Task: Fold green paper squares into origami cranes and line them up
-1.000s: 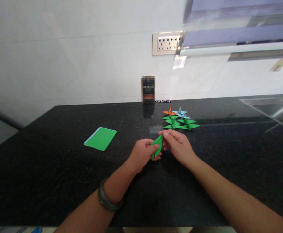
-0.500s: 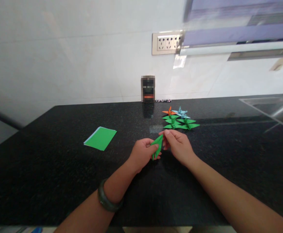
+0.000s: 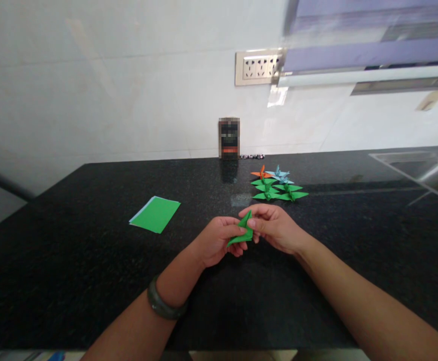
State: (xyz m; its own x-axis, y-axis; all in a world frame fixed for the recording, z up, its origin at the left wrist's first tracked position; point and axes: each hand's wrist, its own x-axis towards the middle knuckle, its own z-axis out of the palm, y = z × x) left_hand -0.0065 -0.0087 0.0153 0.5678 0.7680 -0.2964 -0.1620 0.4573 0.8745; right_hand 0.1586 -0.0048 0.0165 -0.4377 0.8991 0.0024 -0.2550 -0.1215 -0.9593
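A small piece of folded green paper (image 3: 246, 234) is held between my two hands, above the dark counter. My left hand (image 3: 219, 239) pinches it from the left, thumb on top and fingers underneath. At its right edge my right hand (image 3: 277, 226) grips it between thumb and fingers. One pointed tip of the paper stands up between the hands, and another points down to the left. Fingers cover part of the folds. Just beyond my right hand lies a group of folded paper cranes: several green cranes (image 3: 267, 194), an orange crane (image 3: 262, 173) and light blue cranes (image 3: 278, 173).
A stack of square paper (image 3: 156, 214), green on top, lies on the black counter (image 3: 91, 260) to the left. A blurred dark upright object (image 3: 229, 138) stands against the wall beside a beaded string (image 3: 252, 156). At right is a metal sink (image 3: 425, 170); a socket panel (image 3: 256, 67) is on the wall.
The folded green paper has turned in my hands, so its lower tip now points left. My right thumb and fingers have moved down onto its right edge.
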